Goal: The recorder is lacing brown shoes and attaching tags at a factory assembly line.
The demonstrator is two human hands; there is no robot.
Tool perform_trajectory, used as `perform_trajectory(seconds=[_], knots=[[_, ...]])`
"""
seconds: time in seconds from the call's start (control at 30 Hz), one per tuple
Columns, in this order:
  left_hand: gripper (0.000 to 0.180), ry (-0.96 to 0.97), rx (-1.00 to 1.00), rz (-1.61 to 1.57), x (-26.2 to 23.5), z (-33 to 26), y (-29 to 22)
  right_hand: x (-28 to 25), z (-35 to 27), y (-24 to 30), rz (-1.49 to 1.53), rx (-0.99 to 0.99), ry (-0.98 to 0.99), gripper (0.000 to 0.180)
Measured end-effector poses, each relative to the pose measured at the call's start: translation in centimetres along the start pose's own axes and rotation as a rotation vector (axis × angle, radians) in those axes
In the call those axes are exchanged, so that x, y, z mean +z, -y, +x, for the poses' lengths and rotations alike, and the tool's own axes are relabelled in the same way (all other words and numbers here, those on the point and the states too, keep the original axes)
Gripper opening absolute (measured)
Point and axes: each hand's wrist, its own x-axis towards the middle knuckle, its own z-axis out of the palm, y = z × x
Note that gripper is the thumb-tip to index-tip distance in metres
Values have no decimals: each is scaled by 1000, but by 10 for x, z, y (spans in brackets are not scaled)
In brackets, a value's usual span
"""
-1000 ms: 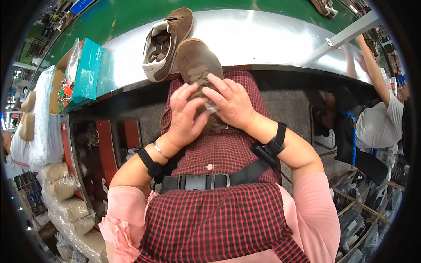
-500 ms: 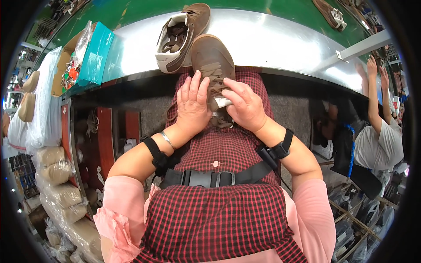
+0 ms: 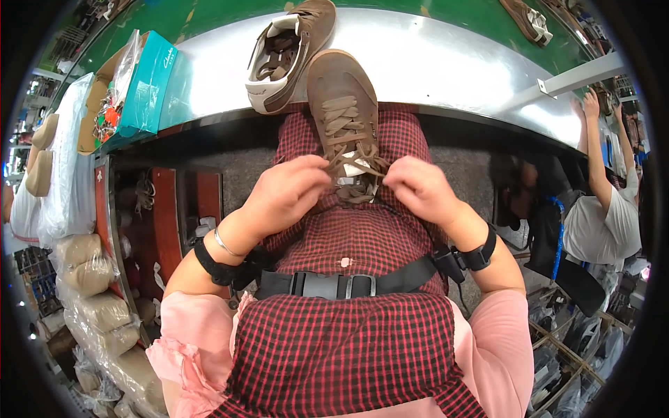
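A brown laced shoe rests toe-out against the metal table edge, with its heel on my lap. My left hand pinches a brown lace end at the shoe's left side. My right hand pinches the other lace end on the right. Between my hands the shoe's opening shows white paper stuffing. A second brown shoe with a white sole lies on its side on the table, just left of the first one.
A teal shoebox with a clear bag stands at the table's left end. Bagged beige items pile up on the floor to my left. A person in a grey shirt sits to my right, one arm raised. Another shoe lies on the green belt.
My hands have moved apart from covering the shoe's tongue, and each now pulls a lace end outward. The shoe's laced top has come into view.
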Motion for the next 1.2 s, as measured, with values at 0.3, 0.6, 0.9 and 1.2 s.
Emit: perform_trajectory(seconds=[0.3,0.6,0.9,1.2], knots=[[11,-26,-281,-278,19,24,1,20,39,12,-461,122,-29,16],[9,-175,-740,-778,12,10,12,15,25,-21,918,693,-141,24],[13,47,-645,-461,16,34,28,15,41,-35,217,325,-10,31],[15,-85,-547,-400,11,19,28,7,29,-21,242,405,-194,26]])
